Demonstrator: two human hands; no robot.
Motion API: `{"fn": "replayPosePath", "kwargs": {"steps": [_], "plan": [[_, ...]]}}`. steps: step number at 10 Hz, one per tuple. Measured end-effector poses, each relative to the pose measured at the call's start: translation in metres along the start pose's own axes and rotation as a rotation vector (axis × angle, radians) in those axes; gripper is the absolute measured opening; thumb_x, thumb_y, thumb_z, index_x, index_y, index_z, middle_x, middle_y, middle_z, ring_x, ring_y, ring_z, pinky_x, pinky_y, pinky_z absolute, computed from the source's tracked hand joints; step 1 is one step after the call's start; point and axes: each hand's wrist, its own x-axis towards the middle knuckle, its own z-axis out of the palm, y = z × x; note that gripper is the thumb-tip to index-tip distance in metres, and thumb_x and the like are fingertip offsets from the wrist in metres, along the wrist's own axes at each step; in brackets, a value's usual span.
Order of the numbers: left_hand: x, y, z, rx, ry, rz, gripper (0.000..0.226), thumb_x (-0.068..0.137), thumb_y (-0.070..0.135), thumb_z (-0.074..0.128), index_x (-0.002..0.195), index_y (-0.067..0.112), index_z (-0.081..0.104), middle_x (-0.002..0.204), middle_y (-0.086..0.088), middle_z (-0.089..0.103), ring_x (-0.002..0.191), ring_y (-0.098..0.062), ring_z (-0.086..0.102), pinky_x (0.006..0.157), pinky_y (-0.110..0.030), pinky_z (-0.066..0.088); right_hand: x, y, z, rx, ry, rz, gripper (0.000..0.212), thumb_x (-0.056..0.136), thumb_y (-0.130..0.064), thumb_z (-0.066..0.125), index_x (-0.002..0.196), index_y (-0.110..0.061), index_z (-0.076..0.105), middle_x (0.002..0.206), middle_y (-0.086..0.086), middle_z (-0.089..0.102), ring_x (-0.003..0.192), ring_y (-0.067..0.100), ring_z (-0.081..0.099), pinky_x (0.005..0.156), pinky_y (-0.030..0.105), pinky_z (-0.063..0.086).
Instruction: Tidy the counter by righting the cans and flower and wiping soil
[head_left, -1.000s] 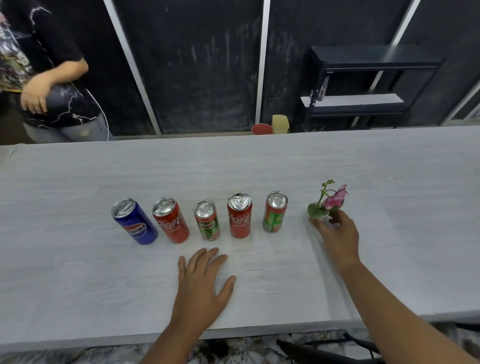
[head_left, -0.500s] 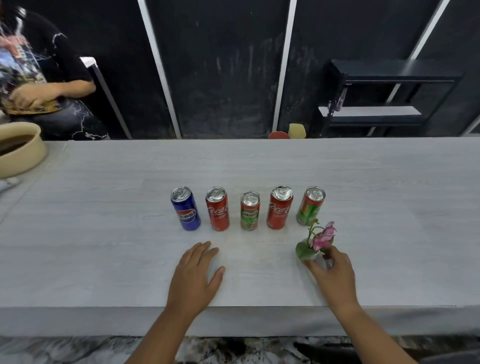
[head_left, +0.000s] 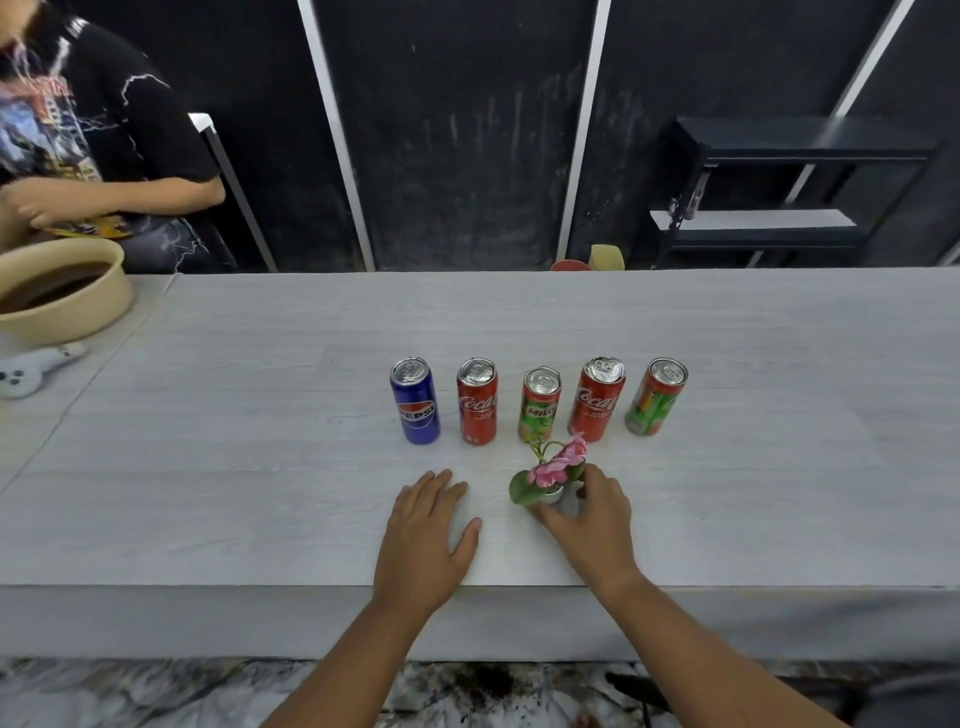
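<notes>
Several cans stand upright in a row on the grey counter (head_left: 727, 493): a blue Pepsi can (head_left: 415, 401), a red cola can (head_left: 477, 401), a green Milo can (head_left: 540, 405), a second red cola can (head_left: 596, 399) and a green can (head_left: 655, 397). In front of the Milo can stands a small pink flower (head_left: 553, 470) in a little pot. My right hand (head_left: 592, 519) curls around that pot from the near side. My left hand (head_left: 426, 535) rests flat on the counter, fingers spread, holding nothing.
A tan bowl (head_left: 104, 291) with dark soil sits at the counter's far left, a small grey object (head_left: 31, 366) beside it. Another person (head_left: 93, 156) sits behind that corner. A black shelf (head_left: 779, 182) stands at the back right. Dark soil specks (head_left: 488, 680) lie on the floor below.
My right hand has slid the flower pot leftwards and nearer, from right of the can row to in front of the Milo can. The view has shifted left; my left hand stays flat.
</notes>
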Motion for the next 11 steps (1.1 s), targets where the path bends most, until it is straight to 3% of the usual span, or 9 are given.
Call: {"fn": "replayPosePath", "kwargs": {"steps": [2, 4, 6, 7, 8, 9, 10, 11], "plan": [[0.001, 0.001, 0.0, 0.006, -0.01, -0.007, 0.056, 0.104, 0.055, 0.052, 0.15, 0.025, 0.061, 0.164, 0.001, 0.052, 0.157, -0.021, 0.041, 0.132, -0.048, 0.03, -0.002, 0.0, -0.002, -0.1, 0.009, -0.118, 0.031, 0.081, -0.057, 0.075, 0.094, -0.036, 0.056, 0.089, -0.016, 0.055, 0.088, 0.018, 0.053, 0.079, 0.047, 0.05], [0.001, 0.002, 0.0, 0.028, -0.007, -0.002, 0.056, 0.104, 0.054, 0.052, 0.15, 0.023, 0.062, 0.163, 0.0, 0.053, 0.156, -0.022, 0.043, 0.132, -0.048, 0.03, 0.0, 0.001, 0.002, -0.203, 0.019, -0.075, 0.044, 0.081, -0.059, 0.082, 0.101, -0.023, 0.068, 0.099, -0.007, 0.064, 0.096, 0.021, 0.056, 0.084, 0.044, 0.05], [0.0, 0.002, 0.0, 0.027, -0.017, -0.011, 0.056, 0.105, 0.054, 0.052, 0.152, 0.023, 0.061, 0.165, 0.001, 0.051, 0.158, -0.021, 0.04, 0.132, -0.048, 0.028, -0.002, 0.005, -0.001, -0.187, -0.017, -0.105, 0.049, 0.078, -0.061, 0.083, 0.108, -0.025, 0.067, 0.102, -0.011, 0.062, 0.099, 0.02, 0.056, 0.085, 0.042, 0.049], [0.001, 0.002, -0.001, 0.038, -0.04, -0.012, 0.056, 0.106, 0.052, 0.053, 0.154, 0.024, 0.058, 0.168, 0.001, 0.048, 0.16, -0.021, 0.037, 0.134, -0.046, 0.024, -0.007, 0.011, -0.009, -0.242, -0.025, -0.106, 0.055, 0.084, -0.062, 0.077, 0.123, -0.024, 0.069, 0.116, -0.008, 0.067, 0.11, 0.022, 0.058, 0.092, 0.042, 0.049], [-0.004, 0.004, 0.003, 0.077, -0.082, -0.021, 0.06, 0.109, 0.054, 0.047, 0.162, 0.027, 0.049, 0.175, 0.004, 0.035, 0.165, -0.019, 0.025, 0.136, -0.043, 0.014, -0.028, 0.04, -0.036, -0.463, -0.014, -0.174, 0.06, 0.096, -0.065, 0.054, 0.141, -0.028, 0.067, 0.148, -0.004, 0.062, 0.138, 0.026, 0.053, 0.11, 0.046, 0.043], [-0.022, 0.006, 0.002, 0.096, -0.07, -0.013, 0.063, 0.11, 0.057, 0.037, 0.167, 0.031, 0.04, 0.178, 0.007, 0.026, 0.167, -0.016, 0.017, 0.137, -0.045, 0.012, -0.051, 0.061, -0.064, -0.566, -0.069, -0.21, 0.063, 0.103, -0.065, 0.039, 0.157, -0.036, 0.051, 0.169, -0.005, 0.042, 0.157, 0.022, 0.036, 0.125, 0.048, 0.03], [-0.057, 0.008, 0.002, 0.114, -0.028, 0.015, 0.062, 0.112, 0.055, 0.03, 0.169, 0.032, 0.035, 0.179, 0.009, 0.025, 0.168, -0.015, 0.016, 0.134, -0.048, 0.015, -0.077, 0.075, -0.088, -0.595, -0.126, -0.206, 0.066, 0.106, -0.064, 0.026, 0.166, -0.036, 0.032, 0.176, -0.008, 0.023, 0.164, 0.018, 0.02, 0.129, 0.046, 0.017], [-0.063, 0.01, 0.002, 0.085, -0.031, -0.011, 0.061, 0.111, 0.052, 0.034, 0.167, 0.031, 0.041, 0.176, 0.008, 0.032, 0.166, -0.018, 0.024, 0.132, -0.049, 0.019, -0.084, 0.069, -0.09, -0.579, -0.178, -0.14, 0.066, 0.106, -0.061, 0.028, 0.165, -0.033, 0.032, 0.175, -0.006, 0.023, 0.163, 0.02, 0.022, 0.13, 0.046, 0.016]]}}
